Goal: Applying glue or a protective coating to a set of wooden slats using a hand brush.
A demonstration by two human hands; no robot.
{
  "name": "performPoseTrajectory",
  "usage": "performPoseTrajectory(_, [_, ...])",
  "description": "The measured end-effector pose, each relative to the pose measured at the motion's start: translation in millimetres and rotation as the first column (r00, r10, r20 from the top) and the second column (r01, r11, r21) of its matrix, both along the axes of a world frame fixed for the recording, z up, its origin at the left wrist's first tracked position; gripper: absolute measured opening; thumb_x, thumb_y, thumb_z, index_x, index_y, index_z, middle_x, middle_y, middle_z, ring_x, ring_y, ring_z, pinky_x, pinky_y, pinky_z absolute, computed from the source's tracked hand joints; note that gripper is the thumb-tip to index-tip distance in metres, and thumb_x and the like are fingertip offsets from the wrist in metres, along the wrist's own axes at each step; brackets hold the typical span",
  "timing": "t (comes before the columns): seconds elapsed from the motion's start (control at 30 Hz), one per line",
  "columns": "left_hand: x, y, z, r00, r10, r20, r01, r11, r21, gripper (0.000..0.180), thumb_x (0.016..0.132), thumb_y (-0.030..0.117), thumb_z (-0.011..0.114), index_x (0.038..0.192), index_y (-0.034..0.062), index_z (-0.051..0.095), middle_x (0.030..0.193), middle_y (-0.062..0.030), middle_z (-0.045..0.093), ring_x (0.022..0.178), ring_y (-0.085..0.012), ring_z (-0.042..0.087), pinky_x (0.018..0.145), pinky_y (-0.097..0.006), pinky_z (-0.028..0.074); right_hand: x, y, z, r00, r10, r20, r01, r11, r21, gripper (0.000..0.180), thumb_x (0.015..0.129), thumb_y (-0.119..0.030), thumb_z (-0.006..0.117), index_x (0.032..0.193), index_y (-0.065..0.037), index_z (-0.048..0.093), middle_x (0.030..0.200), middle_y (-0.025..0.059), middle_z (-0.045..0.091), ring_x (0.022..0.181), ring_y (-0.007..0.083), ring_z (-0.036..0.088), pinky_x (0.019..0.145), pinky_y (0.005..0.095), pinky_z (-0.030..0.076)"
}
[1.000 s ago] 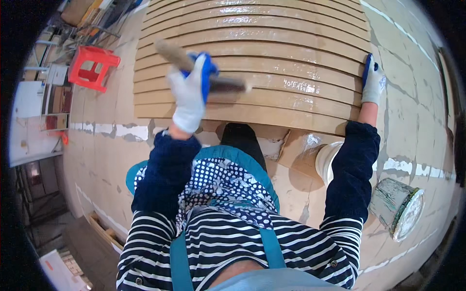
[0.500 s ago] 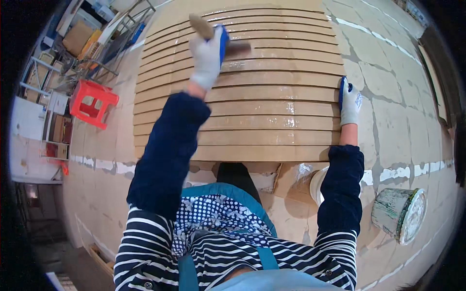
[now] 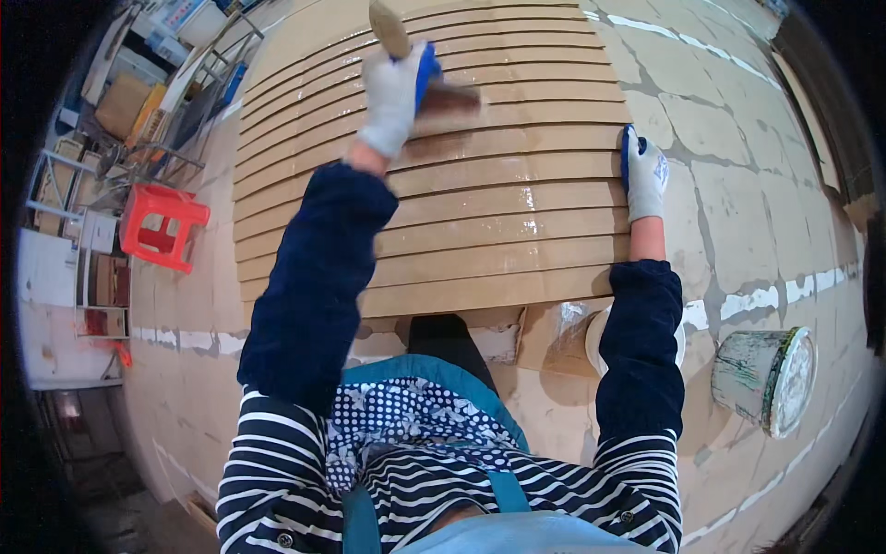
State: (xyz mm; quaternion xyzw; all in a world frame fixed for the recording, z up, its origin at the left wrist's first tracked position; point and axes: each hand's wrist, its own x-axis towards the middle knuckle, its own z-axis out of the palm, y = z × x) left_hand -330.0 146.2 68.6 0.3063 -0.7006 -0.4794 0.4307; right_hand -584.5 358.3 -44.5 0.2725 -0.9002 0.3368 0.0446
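Note:
Overlapping brown cardboard sheets [image 3: 498, 249] lie in front of me in a stepped stack, with shiny wet-looking streaks across them. In a white and blue glove, my left hand [image 3: 389, 100] is closed around a wide brush [image 3: 389, 30]. Its wooden handle points up and away, and its dark brush end, smeared by motion, is over the far middle of the sheets. My right hand [image 3: 646, 174], gloved alike, grips the right edge of the stack; some of its fingertips are hidden there.
A paint-stained bucket [image 3: 764, 380] stands on the floor at the right. Another pale container [image 3: 595, 340] is partly hidden by my right forearm, beside a cardboard piece [image 3: 544, 343]. A red plastic stool [image 3: 164, 227] and cluttered metal racks stand at the left.
My left hand has kept the brush, whose brush end is slightly lower in the picture and blurred. The whole view has shifted a little; my right hand stays at the stack's edge.

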Motion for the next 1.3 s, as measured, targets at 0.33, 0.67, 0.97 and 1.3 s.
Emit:
performPoseTrajectory(0.33, [29.1,69.1,-37.7,0.98,-0.113,0.164,0.116,0.993,-0.009,0.017,0.082,0.014,0.059,0.071,0.0018,0.058,0.059,-0.001,0.055,0.053,-0.0106,0.053,0.052,-0.025,0.044,3.6,1.6,-0.7,0.997,0.04,0.071,-0.041,0.999,0.008,0.054,0.083,-0.051,0.041,0.071,-0.002,0.061,0.076,0.0209,0.061,0.074,0.0367,0.058,0.068,0.0422,0.044])
performPoseTrajectory(0.67, [51.1,120.1,-21.9,0.99,-0.091,-0.105,0.08,0.992,-0.096,0.012,0.082,0.009,0.058,0.075,-0.0004,0.057,0.065,-0.0037,0.056,0.057,-0.0104,0.053,0.054,-0.024,0.044,1.5,-2.8,-7.2,0.993,0.066,-0.098,-0.071,0.996,-0.046,0.057,0.082,-0.054,0.041,0.07,-0.002,0.062,0.076,0.0209,0.061,0.075,0.036,0.058,0.069,0.0422,0.043])
performPoseTrajectory(0.97, [104.6,241.7,-69.0,0.958,-0.197,0.211,0.274,0.85,-0.451,0.018,0.069,0.006,0.066,0.085,0.0021,0.057,0.079,-0.012,0.059,0.072,-0.0291,0.057,0.068,-0.036,0.047,-3.8,6.2,-8.7,0.989,0.048,-0.138,-0.04,0.997,0.063,0.042,0.083,-0.044,0.045,0.079,-0.006,0.063,0.077,0.0179,0.062,0.071,0.035,0.059,0.065,0.0425,0.044])
performPoseTrajectory(1.3, [68.9,312.0,-163.9,0.389,-0.735,0.556,0.856,0.511,0.077,0.033,0.058,0.021,0.068,0.085,0.006,0.056,0.096,-0.0127,0.055,0.098,-0.0306,0.049,0.087,-0.042,0.038,-7.7,10.1,-39.0,0.708,0.172,-0.685,0.025,0.963,0.269,0.03,0.084,-0.016,0.044,0.114,-0.021,0.049,0.087,0.0108,0.058,0.079,0.029,0.057,0.064,0.04,0.047])
